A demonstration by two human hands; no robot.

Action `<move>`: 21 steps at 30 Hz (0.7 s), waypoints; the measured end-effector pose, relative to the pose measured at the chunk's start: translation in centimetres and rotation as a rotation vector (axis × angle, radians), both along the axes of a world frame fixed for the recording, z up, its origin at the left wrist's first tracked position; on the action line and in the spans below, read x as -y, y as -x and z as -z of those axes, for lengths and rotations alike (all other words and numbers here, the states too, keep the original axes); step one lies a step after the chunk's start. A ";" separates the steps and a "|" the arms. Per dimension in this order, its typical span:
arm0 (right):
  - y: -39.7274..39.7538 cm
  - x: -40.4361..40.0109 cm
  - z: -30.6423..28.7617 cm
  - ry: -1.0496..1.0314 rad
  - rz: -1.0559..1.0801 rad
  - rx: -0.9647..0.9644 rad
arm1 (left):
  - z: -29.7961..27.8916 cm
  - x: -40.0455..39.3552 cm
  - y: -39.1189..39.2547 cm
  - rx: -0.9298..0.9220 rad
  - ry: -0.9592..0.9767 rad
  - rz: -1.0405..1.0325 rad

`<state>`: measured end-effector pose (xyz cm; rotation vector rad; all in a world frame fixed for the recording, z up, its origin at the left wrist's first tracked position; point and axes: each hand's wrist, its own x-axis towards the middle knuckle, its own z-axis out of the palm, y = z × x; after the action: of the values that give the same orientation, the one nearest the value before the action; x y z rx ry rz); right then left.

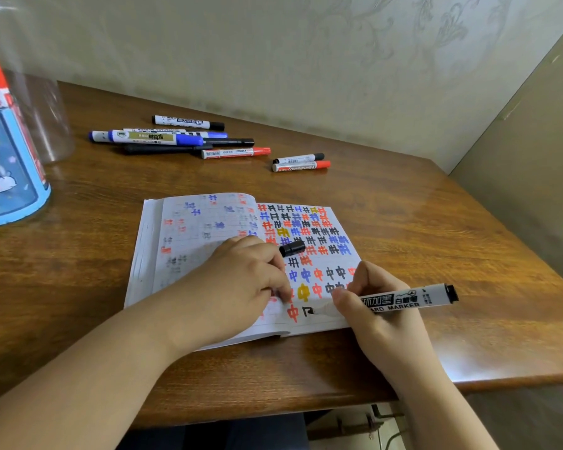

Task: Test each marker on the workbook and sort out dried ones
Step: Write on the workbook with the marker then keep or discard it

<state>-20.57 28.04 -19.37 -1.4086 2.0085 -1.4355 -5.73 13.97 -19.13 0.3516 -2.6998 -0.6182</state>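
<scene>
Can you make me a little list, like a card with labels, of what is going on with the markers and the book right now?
right hand: holds the black marker, tip on the page, drawing a black stroke
left hand: rests on the workbook, pinching the black cap
page: full of red, blue, black and yellow characters
big marker group: lies capped at the back of the table
marker pair: one black-capped, one red-capped, lying apart to the right of the group
blue holder: far left
</scene>
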 end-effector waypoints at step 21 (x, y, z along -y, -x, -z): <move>-0.2 0.0 -0.3 0.041 0.045 0.113 | -0.7 0.1 -0.1 -0.008 -0.152 -0.087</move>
<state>-20.35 28.05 -19.10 -1.2756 1.9625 -1.5477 -5.62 13.90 -18.39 0.5009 -2.6203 -0.8000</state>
